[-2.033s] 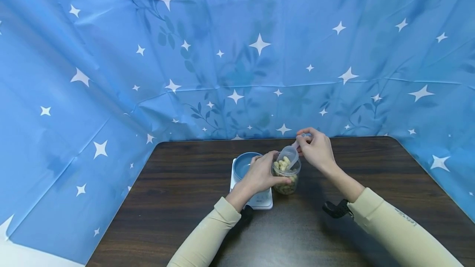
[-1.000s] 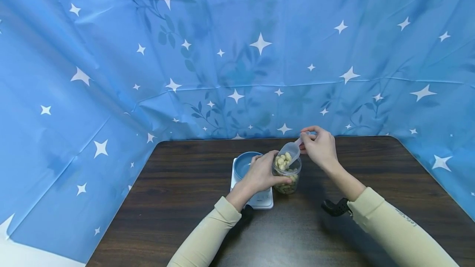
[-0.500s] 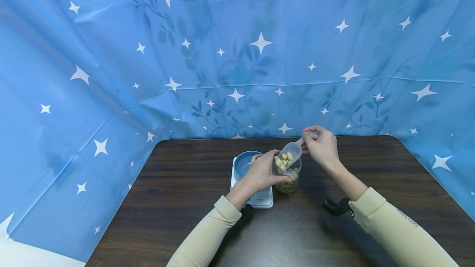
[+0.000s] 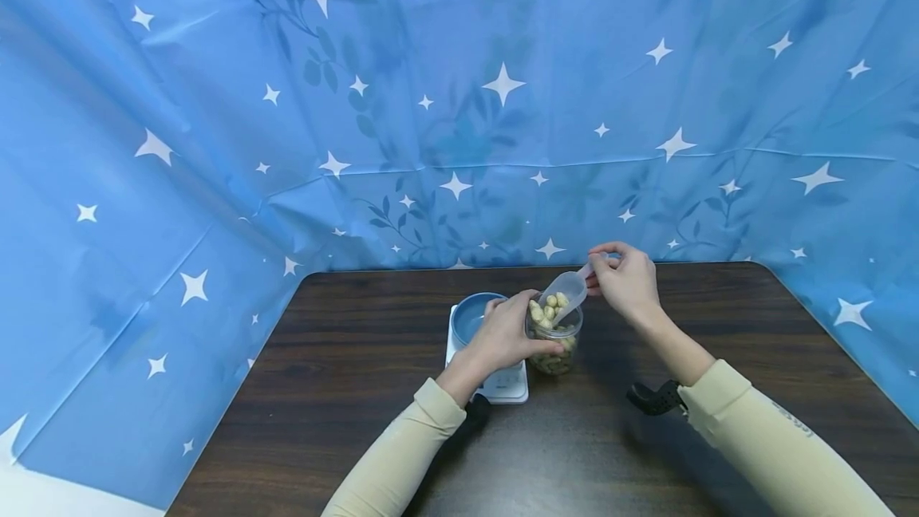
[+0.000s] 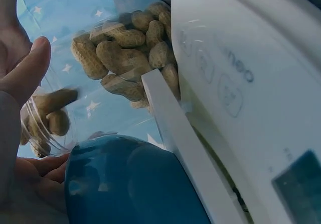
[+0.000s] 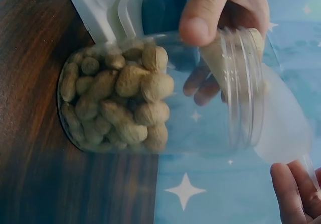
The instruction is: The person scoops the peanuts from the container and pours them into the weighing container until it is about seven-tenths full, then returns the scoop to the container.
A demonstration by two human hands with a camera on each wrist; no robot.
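My left hand (image 4: pixel 506 332) grips a clear plastic jar (image 6: pixel 190 138) near its neck, thumb on the near side. Peanuts in the shell (image 6: pixel 125 83) fill the lower part of the jar. With thumb and fingers, my right hand (image 4: pixel 628 282) pinches the handle of a translucent scoop (image 4: pixel 570 286). The scoop's bowl tilts down into the jar's mouth with several peanuts in it. In the right wrist view, only the fingertips (image 6: pixel 288 189) of that hand show, by the handle. Just left of the jar is a blue bowl (image 4: pixel 468 317), partly hidden behind my left hand.
Beneath the blue bowl is a white kitchen scale (image 4: pixel 506 391), whose buttons and dark display (image 5: pixel 303 189) show in the left wrist view. All this stands on a dark wooden table (image 4: pixel 345 357). A blue star-patterned cloth (image 4: pixel 445 102) hangs right behind the table's far edge.
My right hand and the scoop have moved slightly up and to the right, and the peanuts in the scoop have shifted. My left hand and the jar have stayed in place.
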